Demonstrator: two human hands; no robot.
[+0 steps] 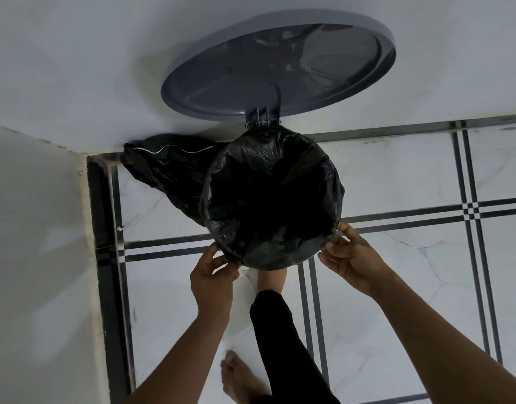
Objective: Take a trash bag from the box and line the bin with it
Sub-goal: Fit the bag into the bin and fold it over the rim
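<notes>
A round bin stands on the floor by the wall, its grey lid (277, 68) flipped up against the wall. A black trash bag (271, 196) fills the bin's opening and is folded over the rim (205, 199). My left hand (213, 275) pinches the bag's edge at the rim's near left side. At the near right side, my right hand (350, 255) holds the bag's edge with fingertips on the rim. The bin's body is hidden under the bag. No box is in view.
A second black bag (166, 164), full and tied, lies on the floor left of the bin in the corner. A white wall (38, 258) stands at the left. My foot (273, 279) is under the bin's near edge; the other foot (239, 377) stands behind.
</notes>
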